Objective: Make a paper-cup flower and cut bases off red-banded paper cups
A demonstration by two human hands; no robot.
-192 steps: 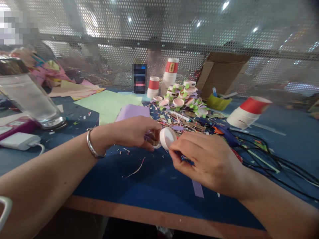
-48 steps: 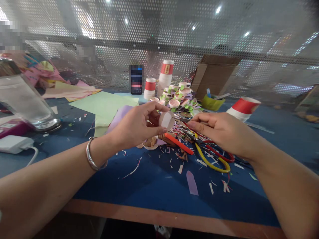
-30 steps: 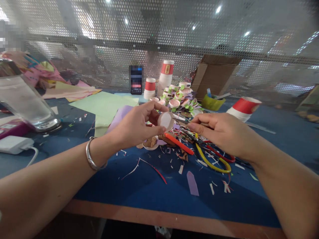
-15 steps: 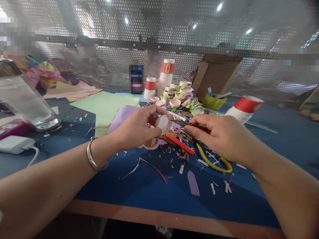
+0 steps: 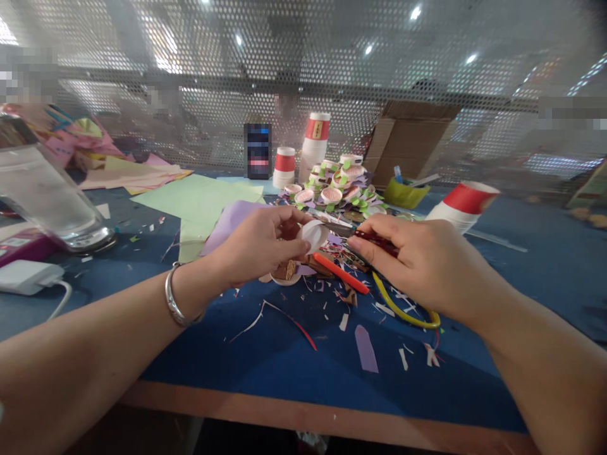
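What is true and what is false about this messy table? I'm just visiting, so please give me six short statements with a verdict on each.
1. The left hand holds a small white round piece. True.
2. The right hand holds nothing. False: it holds a red-handled tool with a dark blade.
3. A silvery bracelet circles the left wrist. True.
4. The phone lies flat. False: it stands up toward the back.
5. The brown cardboard is to the left of the phone. False: it is to the right.
6. A loose purple strip lies on the blue tabletop. True.
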